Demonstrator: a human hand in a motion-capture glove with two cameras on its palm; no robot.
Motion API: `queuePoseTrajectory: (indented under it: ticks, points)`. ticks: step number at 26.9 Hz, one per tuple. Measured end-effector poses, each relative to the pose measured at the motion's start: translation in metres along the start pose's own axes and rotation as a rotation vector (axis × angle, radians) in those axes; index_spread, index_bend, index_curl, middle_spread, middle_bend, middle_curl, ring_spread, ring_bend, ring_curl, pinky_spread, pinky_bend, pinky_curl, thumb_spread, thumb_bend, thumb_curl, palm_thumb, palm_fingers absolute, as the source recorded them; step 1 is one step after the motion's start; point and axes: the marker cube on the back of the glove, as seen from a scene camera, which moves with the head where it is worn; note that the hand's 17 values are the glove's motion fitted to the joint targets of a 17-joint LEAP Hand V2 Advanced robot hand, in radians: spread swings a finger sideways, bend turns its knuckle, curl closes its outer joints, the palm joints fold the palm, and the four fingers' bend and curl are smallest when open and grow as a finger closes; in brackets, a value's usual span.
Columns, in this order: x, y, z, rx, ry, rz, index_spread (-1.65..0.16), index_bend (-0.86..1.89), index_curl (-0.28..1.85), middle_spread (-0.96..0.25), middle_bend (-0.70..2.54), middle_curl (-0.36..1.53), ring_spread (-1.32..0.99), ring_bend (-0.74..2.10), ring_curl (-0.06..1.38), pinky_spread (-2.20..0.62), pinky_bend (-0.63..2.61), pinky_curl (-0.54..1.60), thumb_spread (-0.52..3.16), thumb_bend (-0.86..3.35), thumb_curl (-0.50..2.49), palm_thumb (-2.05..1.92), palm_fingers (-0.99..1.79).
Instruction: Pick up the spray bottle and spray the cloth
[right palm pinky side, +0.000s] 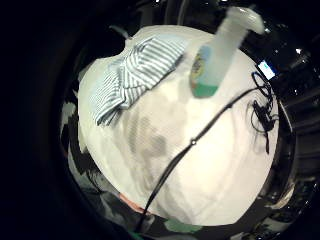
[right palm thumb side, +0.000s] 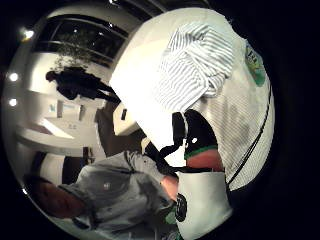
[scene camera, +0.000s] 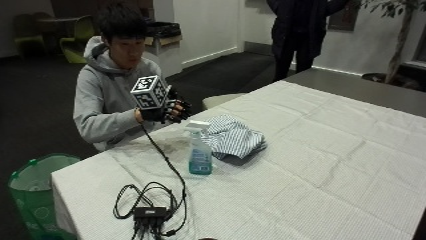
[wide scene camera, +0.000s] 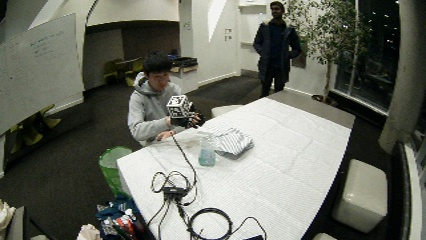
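Note:
A clear spray bottle (scene camera: 199, 148) with a white trigger head and blue-green liquid stands upright on the white tablecloth (scene camera: 319, 150). Just behind it lies a crumpled striped cloth (scene camera: 231, 136). My gloved right hand (scene camera: 171, 110) is raised above the table's near edge, in front of the person's chest, apart from both things, fingers loosely spread and holding nothing. The little finger side palm view shows the bottle (right palm pinky side: 216, 55) beside the cloth (right palm pinky side: 135, 75) from above; the thumb side view shows the cloth (right palm thumb side: 197, 65) and the bottle's label (right palm thumb side: 256, 65).
A black cable (scene camera: 163, 160) runs from the hand across the table to a coil and small hub (scene camera: 150, 212) near the front corner. A green bin (scene camera: 33, 190) stands on the floor by the table's end. A padded stool (wide scene camera: 363, 192) sits on the far side.

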Motion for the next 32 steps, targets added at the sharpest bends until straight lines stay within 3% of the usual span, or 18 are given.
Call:
queuePoseTrajectory:
  ticks: [12, 32]
  points:
    - [0.095, 0.006, -0.016, 0.262, -0.079, 0.168, -0.25, 0.05, 0.06, -0.02, 0.36, 0.2, 0.04, 0.37, 0.19, 0.18, 0.55, 0.25, 0.8, 0.25, 0.2, 0.6, 0.25]
    - [0.139, -0.096, 0.022, 0.346, -0.471, 0.268, -0.28, 0.1, 0.08, 0.01, 0.35, 0.28, 0.05, 0.44, 0.24, 0.2, 0.61, 0.31, 0.93, 0.07, 0.27, 0.66, 0.02]
